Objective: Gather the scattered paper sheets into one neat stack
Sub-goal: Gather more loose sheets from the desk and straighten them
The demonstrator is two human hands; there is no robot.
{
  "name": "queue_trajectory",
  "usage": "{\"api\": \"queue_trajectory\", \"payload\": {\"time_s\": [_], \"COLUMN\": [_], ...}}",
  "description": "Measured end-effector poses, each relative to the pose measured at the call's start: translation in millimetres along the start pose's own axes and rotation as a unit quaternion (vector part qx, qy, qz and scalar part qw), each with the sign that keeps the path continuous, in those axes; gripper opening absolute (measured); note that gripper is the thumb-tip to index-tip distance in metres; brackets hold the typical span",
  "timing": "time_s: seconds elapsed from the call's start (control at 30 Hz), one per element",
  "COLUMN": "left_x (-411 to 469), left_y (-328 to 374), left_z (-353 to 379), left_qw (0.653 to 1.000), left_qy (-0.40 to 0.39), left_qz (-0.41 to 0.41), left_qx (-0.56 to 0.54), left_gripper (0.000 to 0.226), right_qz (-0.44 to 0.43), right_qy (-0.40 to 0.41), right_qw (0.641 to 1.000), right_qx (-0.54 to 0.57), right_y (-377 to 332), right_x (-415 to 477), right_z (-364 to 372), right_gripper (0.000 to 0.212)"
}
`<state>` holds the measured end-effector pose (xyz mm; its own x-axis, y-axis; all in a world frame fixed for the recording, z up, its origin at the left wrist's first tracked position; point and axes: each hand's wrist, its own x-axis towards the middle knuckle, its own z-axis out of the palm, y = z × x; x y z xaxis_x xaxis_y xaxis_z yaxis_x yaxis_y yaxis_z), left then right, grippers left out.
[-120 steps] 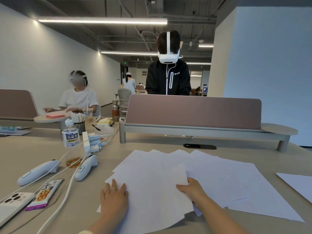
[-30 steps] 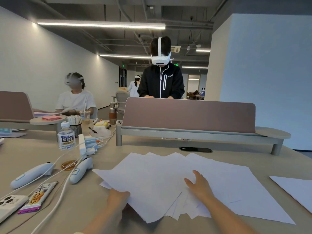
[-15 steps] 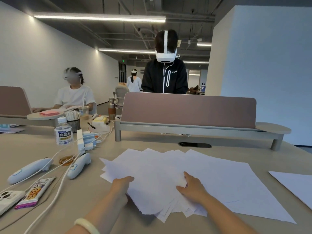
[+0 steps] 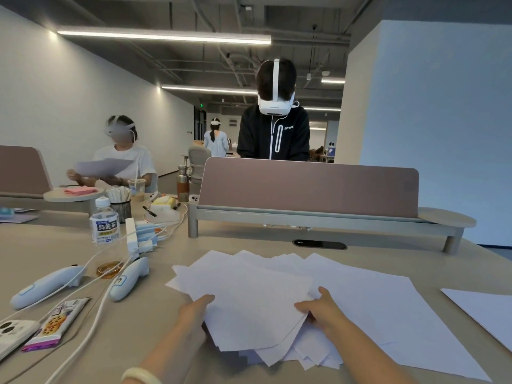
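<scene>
A loose, fanned pile of white paper sheets [image 4: 255, 297] lies on the beige desk [image 4: 55, 261] in front of me, corners sticking out at different angles. My left hand [image 4: 195, 311] holds the pile's left near edge, fingers under the top sheets. My right hand [image 4: 318, 307] grips the right corner of those upper sheets, thumb on top. More sheets [image 4: 388, 314] spread flat to the right under and beyond my right hand. One separate sheet [image 4: 484, 309] lies apart at the far right edge.
Left of the pile lie two white controllers [image 4: 128, 278], cables, a snack packet [image 4: 55, 322], a phone [image 4: 11, 333] and a tea bottle [image 4: 104, 225]. A desk divider [image 4: 307, 187] stands behind the papers. People sit and stand beyond it.
Both hands drew the sheets together toward me and took hold of the top bundle's edges; four seconds ago they lay flat on the spread papers. The pile is more bunched now.
</scene>
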<state>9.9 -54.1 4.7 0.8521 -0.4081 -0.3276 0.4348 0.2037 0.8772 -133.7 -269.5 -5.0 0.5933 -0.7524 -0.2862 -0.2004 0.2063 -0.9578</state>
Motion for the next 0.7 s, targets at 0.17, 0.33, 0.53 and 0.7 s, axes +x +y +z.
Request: {"api": "queue_trajectory", "payload": {"time_s": [0.17,0.33,0.53,0.7], "left_x": [2.5,-1.4,-2.5,-18.2], "left_y": [-2.1,1.1,3.4,13.6], "left_z": [-6.0,-6.7,-8.7,-3.7], "left_qw": [0.998,0.992,0.973,0.953], "left_qy": [-0.041,-0.042,-0.02,-0.048], "left_qz": [-0.025,-0.017,0.035,0.063], "left_qx": [0.044,0.12,0.229,0.293], "left_gripper": [0.003,0.016,0.023,0.021], "right_qz": [0.03,0.036,-0.017,-0.077], "right_qy": [-0.085,-0.12,-0.098,0.029], "right_qw": [0.996,0.991,0.968,0.946], "right_qx": [0.027,-0.036,-0.232,-0.315], "right_y": [4.3,1.5,-3.7,-1.8], "right_x": [-8.1,-14.0,-30.4,-30.6], "right_z": [5.6,-13.3,-37.8,-66.9], "right_gripper": [0.096,0.06,0.02,0.01]}}
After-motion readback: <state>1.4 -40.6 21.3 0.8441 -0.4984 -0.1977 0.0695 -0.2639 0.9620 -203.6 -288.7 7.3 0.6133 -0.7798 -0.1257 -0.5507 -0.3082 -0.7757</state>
